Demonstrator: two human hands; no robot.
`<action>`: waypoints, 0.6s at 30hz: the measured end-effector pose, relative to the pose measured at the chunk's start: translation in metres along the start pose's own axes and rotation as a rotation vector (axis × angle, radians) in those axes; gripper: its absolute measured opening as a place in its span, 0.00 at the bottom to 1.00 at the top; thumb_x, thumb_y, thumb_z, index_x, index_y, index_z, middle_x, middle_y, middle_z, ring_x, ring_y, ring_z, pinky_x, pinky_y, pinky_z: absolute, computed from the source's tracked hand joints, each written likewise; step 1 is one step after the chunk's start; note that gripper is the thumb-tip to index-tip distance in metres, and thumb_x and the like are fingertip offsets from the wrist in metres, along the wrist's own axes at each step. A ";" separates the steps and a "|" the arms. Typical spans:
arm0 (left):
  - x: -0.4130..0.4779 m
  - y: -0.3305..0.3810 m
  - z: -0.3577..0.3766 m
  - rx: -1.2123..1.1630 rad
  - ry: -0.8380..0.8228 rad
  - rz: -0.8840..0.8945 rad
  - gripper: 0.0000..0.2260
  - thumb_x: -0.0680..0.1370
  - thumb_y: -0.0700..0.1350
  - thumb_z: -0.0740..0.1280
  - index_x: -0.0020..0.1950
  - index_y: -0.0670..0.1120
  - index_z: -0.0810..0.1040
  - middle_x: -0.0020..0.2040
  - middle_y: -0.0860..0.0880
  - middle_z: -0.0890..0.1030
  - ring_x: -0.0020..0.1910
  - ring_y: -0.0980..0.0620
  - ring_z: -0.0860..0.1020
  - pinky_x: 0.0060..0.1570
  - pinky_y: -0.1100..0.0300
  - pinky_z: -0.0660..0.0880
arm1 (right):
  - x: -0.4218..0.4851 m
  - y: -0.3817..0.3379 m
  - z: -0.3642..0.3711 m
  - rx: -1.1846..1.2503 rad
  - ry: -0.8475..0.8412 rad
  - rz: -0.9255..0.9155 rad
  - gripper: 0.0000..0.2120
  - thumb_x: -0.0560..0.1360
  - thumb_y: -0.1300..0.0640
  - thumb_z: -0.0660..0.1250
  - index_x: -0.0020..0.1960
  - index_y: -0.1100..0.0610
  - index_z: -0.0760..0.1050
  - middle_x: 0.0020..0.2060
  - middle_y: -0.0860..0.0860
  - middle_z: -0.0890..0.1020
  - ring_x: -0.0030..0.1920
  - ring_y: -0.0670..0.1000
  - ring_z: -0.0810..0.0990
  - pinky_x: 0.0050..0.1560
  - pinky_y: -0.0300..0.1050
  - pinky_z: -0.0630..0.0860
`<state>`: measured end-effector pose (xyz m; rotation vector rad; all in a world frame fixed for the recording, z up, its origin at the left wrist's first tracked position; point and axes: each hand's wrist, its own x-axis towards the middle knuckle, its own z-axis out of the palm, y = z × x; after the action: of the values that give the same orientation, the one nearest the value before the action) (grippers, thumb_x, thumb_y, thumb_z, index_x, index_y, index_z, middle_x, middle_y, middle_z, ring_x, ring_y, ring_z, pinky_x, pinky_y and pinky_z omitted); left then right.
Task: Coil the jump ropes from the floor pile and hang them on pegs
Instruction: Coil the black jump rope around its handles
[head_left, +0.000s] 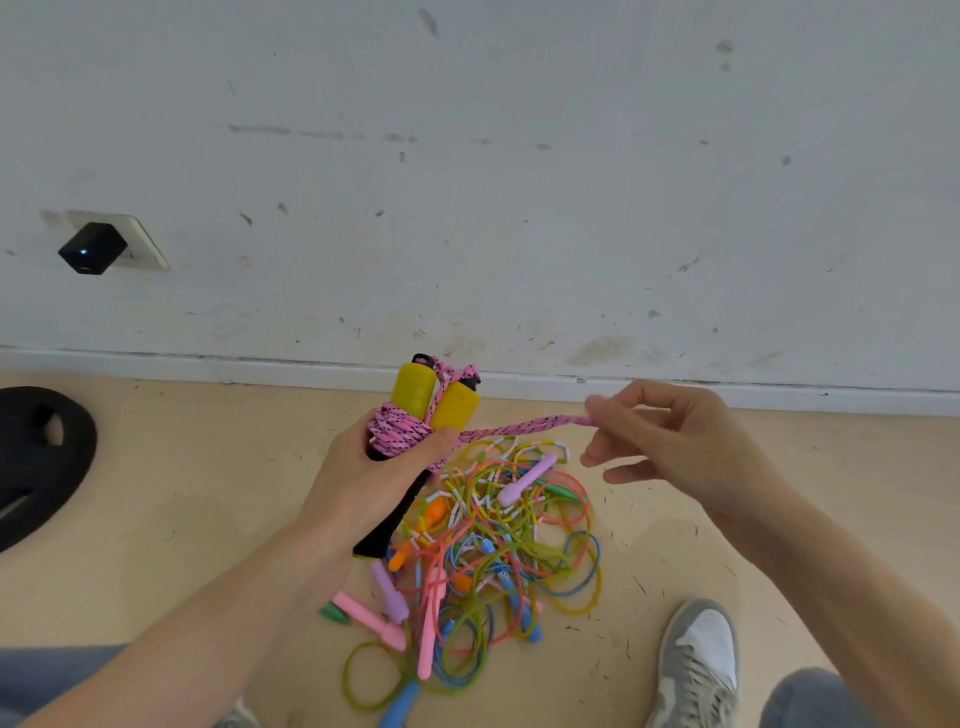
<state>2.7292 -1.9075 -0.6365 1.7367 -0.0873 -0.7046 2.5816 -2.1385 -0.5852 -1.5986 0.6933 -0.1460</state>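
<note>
Pink rope (399, 435): left hand (371, 486) grips coil, right hand (670, 441) pinches end.

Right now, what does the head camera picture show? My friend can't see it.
A left hand grips two yellow handles with a pink rope wound round them, while the right hand pinches the rope's loose end. Below them a tangled pile of colourful jump ropes lies on the tan floor by a white wall.
</note>
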 end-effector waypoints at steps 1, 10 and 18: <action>0.000 0.000 0.000 -0.001 0.007 -0.005 0.14 0.68 0.59 0.80 0.48 0.55 0.84 0.40 0.47 0.87 0.34 0.53 0.84 0.28 0.65 0.75 | 0.001 0.002 0.000 -0.054 0.003 -0.041 0.07 0.76 0.52 0.76 0.47 0.55 0.83 0.39 0.57 0.88 0.46 0.56 0.89 0.41 0.41 0.84; 0.003 -0.003 0.003 0.006 0.013 -0.004 0.13 0.69 0.57 0.81 0.47 0.53 0.84 0.39 0.47 0.87 0.36 0.53 0.86 0.28 0.66 0.75 | 0.006 0.017 0.002 -0.699 0.269 -0.370 0.04 0.79 0.49 0.72 0.45 0.41 0.83 0.31 0.40 0.83 0.28 0.40 0.82 0.35 0.34 0.76; 0.007 0.000 0.008 -0.004 0.033 -0.003 0.12 0.71 0.53 0.80 0.50 0.50 0.85 0.40 0.47 0.88 0.31 0.56 0.83 0.27 0.67 0.74 | 0.010 0.013 0.015 0.098 0.086 -0.137 0.05 0.79 0.61 0.72 0.51 0.64 0.83 0.43 0.57 0.88 0.43 0.58 0.89 0.42 0.41 0.84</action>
<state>2.7309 -1.9175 -0.6407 1.7440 -0.0606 -0.6779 2.5925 -2.1306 -0.6033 -1.5525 0.6329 -0.3460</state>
